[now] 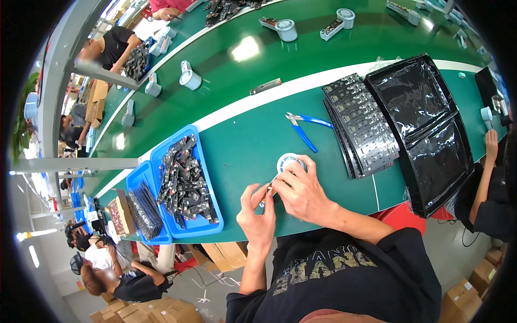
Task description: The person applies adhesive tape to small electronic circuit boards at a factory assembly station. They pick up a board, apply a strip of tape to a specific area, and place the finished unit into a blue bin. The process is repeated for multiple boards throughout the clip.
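Observation:
Between my hands, just above the near part of the green table, is a pale blue handheld device with a round, ring-like head (pixel 289 160). My right hand (pixel 302 192) is closed around it below the head, fingers bent over the handle. The thumb and fingers of my left hand (pixel 256 216) pinch the handle's lower end, where a small dark part shows. Most of the handle is hidden by my fingers. Beyond my hands lie blue-handled cutting pliers (pixel 305 130), jaws toward the left. To the left, a blue tray (pixel 213 226) holds a heap of small black circuit boards (pixel 183 180).
At right stand stacked circuit board panels (pixel 361 126) beside a large black tray (pixel 425 126) with shiny plastic. A second blue tray (pixel 166 237) holds more boards. Similar devices (pixel 190 79) sit along the green conveyor (pixel 226 81). Another person's arm (pixel 487 161) reaches in at right.

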